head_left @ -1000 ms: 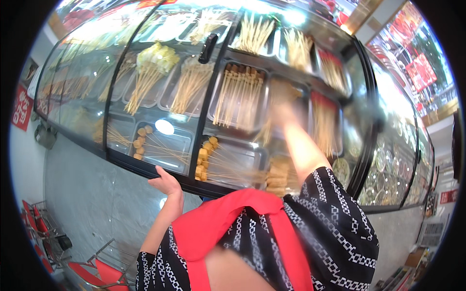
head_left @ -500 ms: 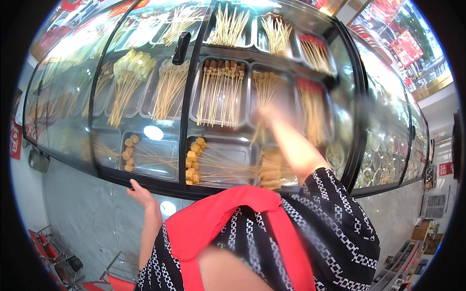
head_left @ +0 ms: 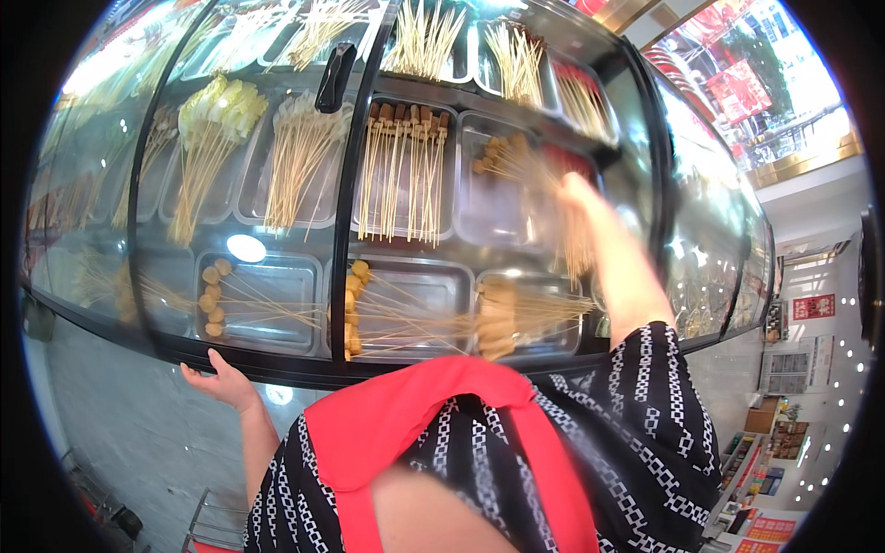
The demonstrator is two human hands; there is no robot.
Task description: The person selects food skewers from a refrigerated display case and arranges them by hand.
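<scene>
Inside the glass display case, my right hand (head_left: 577,192) is closed around the sticks of a bunch of skewers (head_left: 507,157) with brownish round pieces. The bunch lies tilted over a steel tray (head_left: 498,217), heads to the left; motion blurs the fingers. Just beyond and beneath this hand are red-headed skewers (head_left: 576,244), partly hidden by it. My left hand (head_left: 223,382) is open and empty, fingers apart, by the front lower frame (head_left: 277,365) of the case.
Left of the bunch stands a tray of brown-block skewers (head_left: 406,170). Leafy skewers (head_left: 217,120) lie farther left. Along the front are yellow-cube skewers (head_left: 355,309) and flat tan skewers (head_left: 498,318). A black door handle (head_left: 335,78) juts from the glass; an upright frame (head_left: 343,221) divides the opening.
My right hand has moved right with the bunch, whose sticks have swung from pointing toward me to pointing right. The left hand's fingers have spread. The whole view has shifted slightly.
</scene>
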